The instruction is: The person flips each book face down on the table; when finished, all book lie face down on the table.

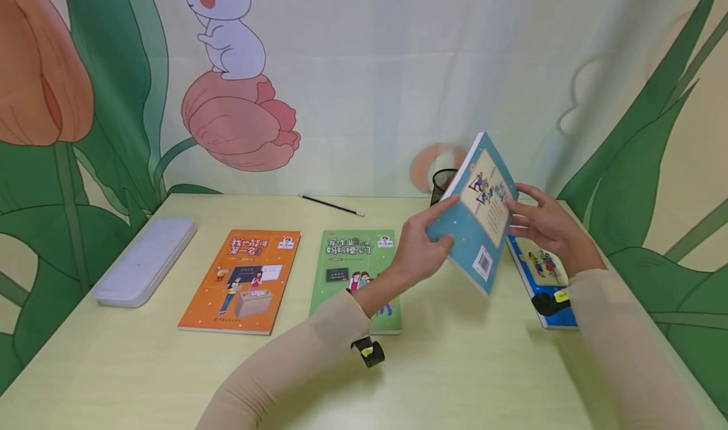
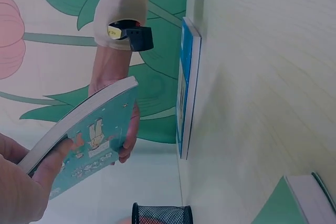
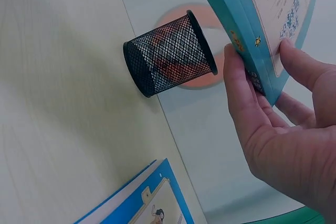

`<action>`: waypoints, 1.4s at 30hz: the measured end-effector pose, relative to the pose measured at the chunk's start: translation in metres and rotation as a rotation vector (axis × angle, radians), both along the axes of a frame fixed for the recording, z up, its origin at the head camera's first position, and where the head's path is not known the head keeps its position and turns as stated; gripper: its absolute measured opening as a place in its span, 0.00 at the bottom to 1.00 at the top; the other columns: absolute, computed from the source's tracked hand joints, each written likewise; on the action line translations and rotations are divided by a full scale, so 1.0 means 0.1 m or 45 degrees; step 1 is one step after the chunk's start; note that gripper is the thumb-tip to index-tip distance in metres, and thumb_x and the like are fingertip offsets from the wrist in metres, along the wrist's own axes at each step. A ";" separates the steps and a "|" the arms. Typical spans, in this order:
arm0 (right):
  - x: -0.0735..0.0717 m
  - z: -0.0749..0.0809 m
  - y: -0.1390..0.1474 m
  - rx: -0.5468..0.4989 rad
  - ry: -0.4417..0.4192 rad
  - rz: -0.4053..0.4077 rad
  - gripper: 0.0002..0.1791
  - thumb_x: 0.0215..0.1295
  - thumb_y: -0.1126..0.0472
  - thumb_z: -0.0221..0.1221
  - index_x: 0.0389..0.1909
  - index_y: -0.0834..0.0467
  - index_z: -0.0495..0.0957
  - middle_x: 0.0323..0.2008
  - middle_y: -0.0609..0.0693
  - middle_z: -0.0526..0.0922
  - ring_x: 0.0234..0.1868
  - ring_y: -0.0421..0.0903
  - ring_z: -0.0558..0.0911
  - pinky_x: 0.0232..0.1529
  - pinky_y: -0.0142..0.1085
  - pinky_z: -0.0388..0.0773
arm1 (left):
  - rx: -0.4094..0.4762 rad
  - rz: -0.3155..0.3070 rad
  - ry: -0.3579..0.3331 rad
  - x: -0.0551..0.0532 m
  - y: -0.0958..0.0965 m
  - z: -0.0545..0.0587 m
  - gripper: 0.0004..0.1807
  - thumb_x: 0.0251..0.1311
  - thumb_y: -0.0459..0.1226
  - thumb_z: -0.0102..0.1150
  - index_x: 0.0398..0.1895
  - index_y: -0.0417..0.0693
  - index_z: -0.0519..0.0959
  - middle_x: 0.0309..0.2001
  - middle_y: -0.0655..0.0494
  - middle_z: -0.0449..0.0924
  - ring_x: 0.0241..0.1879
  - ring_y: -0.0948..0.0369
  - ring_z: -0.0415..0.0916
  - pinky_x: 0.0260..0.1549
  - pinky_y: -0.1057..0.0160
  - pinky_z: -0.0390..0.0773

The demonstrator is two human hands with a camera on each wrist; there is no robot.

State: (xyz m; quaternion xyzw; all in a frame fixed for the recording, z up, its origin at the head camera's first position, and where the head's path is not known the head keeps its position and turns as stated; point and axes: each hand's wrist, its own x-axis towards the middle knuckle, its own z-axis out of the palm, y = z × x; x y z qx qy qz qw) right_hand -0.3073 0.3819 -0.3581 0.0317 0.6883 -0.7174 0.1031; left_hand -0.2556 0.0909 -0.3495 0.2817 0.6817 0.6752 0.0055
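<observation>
Both hands hold a teal book [image 1: 482, 218] tilted above the table, its back cover with a barcode facing the head camera. My left hand [image 1: 419, 246] grips the page-edge side between thumb and fingers. On the spine side, my right hand [image 1: 548, 227] pinches it; the right wrist view shows the thumb on the back cover and fingers around the spine. The illustrated front cover [image 2: 100, 137] shows in the left wrist view. A blue book [image 1: 543, 262] lies below my right hand, partly hidden by it. A green book [image 1: 338, 288] lies partly behind my left forearm.
A black mesh pen holder [image 3: 170, 56] stands at the table's back edge, partly behind the teal book in the head view. An orange book [image 1: 241, 284] lies left of the green one. Further left is a pale pencil case [image 1: 148, 259]. A pencil [image 1: 332, 205] lies near the back edge.
</observation>
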 end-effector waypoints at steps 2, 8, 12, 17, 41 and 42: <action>0.00 0.01 0.00 0.024 0.010 -0.013 0.45 0.69 0.53 0.61 0.80 0.44 0.46 0.42 0.42 0.83 0.41 0.41 0.87 0.42 0.35 0.85 | -0.033 0.018 0.020 0.00 -0.01 0.00 0.37 0.57 0.18 0.49 0.72 0.47 0.69 0.72 0.41 0.66 0.61 0.46 0.77 0.44 0.65 0.83; 0.04 0.04 0.03 0.057 0.050 -0.012 0.44 0.71 0.59 0.59 0.80 0.48 0.45 0.39 0.40 0.85 0.39 0.40 0.87 0.40 0.35 0.85 | -0.278 0.113 0.091 -0.01 -0.06 0.04 0.38 0.53 0.19 0.56 0.70 0.46 0.71 0.63 0.39 0.69 0.55 0.51 0.73 0.44 0.67 0.80; 0.07 0.07 0.05 0.061 0.049 0.001 0.44 0.71 0.61 0.59 0.81 0.48 0.45 0.38 0.40 0.86 0.39 0.39 0.86 0.39 0.33 0.85 | -0.400 0.100 -0.014 -0.03 -0.09 0.05 0.39 0.51 0.21 0.62 0.70 0.49 0.71 0.61 0.41 0.69 0.50 0.54 0.72 0.44 0.65 0.83; 0.07 0.09 0.04 0.161 0.058 0.010 0.45 0.70 0.59 0.61 0.80 0.47 0.46 0.38 0.40 0.86 0.39 0.39 0.85 0.39 0.34 0.84 | -0.471 0.060 -0.128 -0.03 -0.11 0.01 0.39 0.52 0.27 0.70 0.71 0.50 0.71 0.58 0.43 0.70 0.50 0.53 0.76 0.45 0.64 0.84; -0.16 -0.22 -0.10 0.765 -0.092 0.243 0.45 0.70 0.57 0.61 0.79 0.59 0.45 0.63 0.71 0.72 0.44 0.46 0.82 0.46 0.41 0.85 | -0.874 -0.186 -0.510 -0.06 -0.16 -0.53 0.46 0.55 0.30 0.71 0.76 0.58 0.61 0.70 0.33 0.65 0.21 0.46 0.84 0.27 0.58 0.85; -0.18 -0.23 -0.11 0.785 -0.105 0.249 0.45 0.70 0.57 0.61 0.79 0.60 0.45 0.63 0.72 0.72 0.45 0.46 0.82 0.47 0.42 0.85 | -0.870 -0.189 -0.541 -0.05 -0.14 -0.54 0.47 0.55 0.29 0.71 0.76 0.58 0.61 0.69 0.32 0.65 0.20 0.46 0.84 0.24 0.56 0.85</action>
